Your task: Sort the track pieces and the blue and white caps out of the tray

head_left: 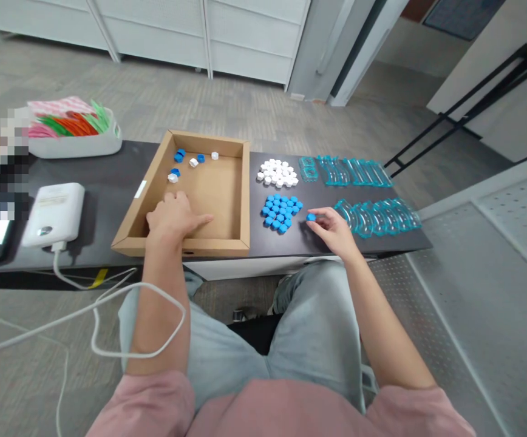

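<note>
My left hand (175, 217) reaches into a shallow cardboard tray (245, 200), its thumb stretched out to the right and its fingers spread over the tray floor. Past its fingertips, several blue and white hexagonal pieces lie loose, among them a white piece (215, 156) and a blue piece (201, 158). Between the thumb and fingers of my right hand (331, 229) is a single blue hexagonal piece (311, 217), held low over the table. Just left of it sits a cluster of blue pieces (280, 212), with a cluster of white pieces (277, 173) behind.
Two rows of clear teal plastic parts (354, 171) lie on the right of the dark table (263, 243). At the left stand a white basket (76, 145) of colourful sticks and a white power bank (56, 213), whose cable (140, 285) loops over my left forearm.
</note>
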`<state>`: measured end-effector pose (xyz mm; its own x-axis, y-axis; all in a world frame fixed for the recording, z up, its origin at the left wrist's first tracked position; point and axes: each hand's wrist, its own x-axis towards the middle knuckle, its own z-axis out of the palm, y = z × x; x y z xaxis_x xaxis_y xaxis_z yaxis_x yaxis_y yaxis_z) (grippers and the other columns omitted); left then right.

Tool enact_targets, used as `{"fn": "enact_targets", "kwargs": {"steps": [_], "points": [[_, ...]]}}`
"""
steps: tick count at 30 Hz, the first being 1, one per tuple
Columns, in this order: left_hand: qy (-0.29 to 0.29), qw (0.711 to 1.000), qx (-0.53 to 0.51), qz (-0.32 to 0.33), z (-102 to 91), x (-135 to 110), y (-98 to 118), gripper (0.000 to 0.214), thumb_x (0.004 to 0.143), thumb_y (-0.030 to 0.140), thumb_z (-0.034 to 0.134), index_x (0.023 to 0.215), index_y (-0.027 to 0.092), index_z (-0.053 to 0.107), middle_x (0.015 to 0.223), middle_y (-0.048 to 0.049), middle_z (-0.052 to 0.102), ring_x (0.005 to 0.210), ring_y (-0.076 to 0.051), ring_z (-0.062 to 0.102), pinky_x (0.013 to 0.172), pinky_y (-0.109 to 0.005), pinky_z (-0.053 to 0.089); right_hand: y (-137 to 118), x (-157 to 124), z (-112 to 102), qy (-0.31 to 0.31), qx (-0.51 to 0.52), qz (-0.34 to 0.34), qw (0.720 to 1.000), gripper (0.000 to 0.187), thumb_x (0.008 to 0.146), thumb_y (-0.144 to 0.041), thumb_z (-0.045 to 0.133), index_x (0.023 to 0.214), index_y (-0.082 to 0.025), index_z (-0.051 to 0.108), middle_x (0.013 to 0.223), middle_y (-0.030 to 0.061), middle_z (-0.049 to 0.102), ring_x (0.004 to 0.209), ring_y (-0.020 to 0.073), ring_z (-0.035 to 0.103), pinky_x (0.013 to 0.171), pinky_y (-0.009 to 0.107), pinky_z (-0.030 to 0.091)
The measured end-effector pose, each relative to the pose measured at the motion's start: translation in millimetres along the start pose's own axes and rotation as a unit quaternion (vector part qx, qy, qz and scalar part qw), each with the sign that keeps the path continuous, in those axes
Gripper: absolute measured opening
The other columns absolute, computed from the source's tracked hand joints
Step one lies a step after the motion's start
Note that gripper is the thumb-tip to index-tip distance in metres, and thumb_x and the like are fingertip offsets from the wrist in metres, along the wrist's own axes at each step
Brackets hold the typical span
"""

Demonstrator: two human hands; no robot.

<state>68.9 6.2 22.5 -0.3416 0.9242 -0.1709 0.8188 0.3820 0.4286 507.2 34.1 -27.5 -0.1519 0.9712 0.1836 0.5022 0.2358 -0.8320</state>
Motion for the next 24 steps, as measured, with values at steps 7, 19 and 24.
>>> {"fn": "enact_targets", "kwargs": {"steps": [7,19,24], "points": [[0.002,1.000,0.024,0.003,-1.0,-4,11,0.115,0.070,0.103,0.084,0.146,0.018,0.073,0.160,-0.0355,0.067,0.154,-0.065,0.060,0.120,-0.083,0.049,-6,3,20,-0.002,-0.034,-0.030,0.999,0.034,0.093,-0.053,0.089,0.116,-0.029,0.079,0.101,0.0073,0.084,0.086,0.0275,0.076,0.074,0.041,0.062],[-0.021,0.998,0.060,0.007,-15.9,-21,33,0.066,0.110,0.056,0.065,0.163,0.017,0.062,0.164,-0.0269,0.072,0.155,-0.049,0.069,0.127,-0.069,0.056,-5,-1,22,-0.007,-0.089,-0.085,0.992,0.018,0.102,-0.053,0.082,0.105,-0.036,0.085,0.104,0.0103,0.081,0.086,0.0334,0.074,0.084,0.058,0.067],[-0.035,0.995,-0.013,0.092,-10.0,-13,17,0.074,0.106,0.068,0.066,0.162,0.019,0.067,0.144,-0.0169,0.083,0.135,-0.038,0.080,0.120,-0.052,0.062,-6,-4,23,0.009,-0.101,-0.046,0.994,0.027,0.100,-0.063,0.083,0.098,-0.036,0.079,0.089,0.0065,0.078,0.078,0.0315,0.072,0.078,0.053,0.065]]}}
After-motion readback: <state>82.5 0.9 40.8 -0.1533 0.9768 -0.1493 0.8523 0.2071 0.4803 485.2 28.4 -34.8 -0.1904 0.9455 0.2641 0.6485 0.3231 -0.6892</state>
